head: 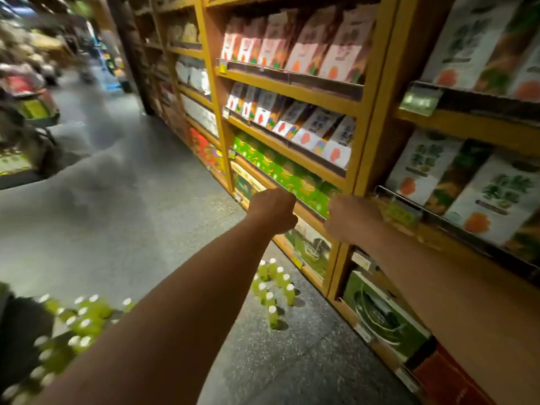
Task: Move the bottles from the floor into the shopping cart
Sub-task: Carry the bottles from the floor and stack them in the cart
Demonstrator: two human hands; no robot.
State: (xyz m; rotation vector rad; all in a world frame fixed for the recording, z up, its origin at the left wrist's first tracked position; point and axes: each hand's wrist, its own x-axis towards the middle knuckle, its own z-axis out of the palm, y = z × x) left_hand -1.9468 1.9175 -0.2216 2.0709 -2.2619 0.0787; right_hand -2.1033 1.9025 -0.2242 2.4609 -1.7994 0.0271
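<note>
Several small green bottles [273,283] with white caps stand upright on the grey floor close to the foot of the shelving. Many more of the same bottles [79,320] lie packed together at the lower left, in what looks like the shopping cart [17,325], whose dark edge shows at the far left. Both my arms stretch forward at shelf height, well above the floor bottles. My left hand [273,210] is a closed fist holding nothing I can see. My right hand [349,220] is also curled shut, its back toward me, near the shelf edge.
A tall yellow wooden shelving unit [362,118] filled with boxes and packets runs along the right side. The grey speckled aisle floor [140,206] stretches ahead. Blurred produce displays and another cart [32,109] stand at the far left.
</note>
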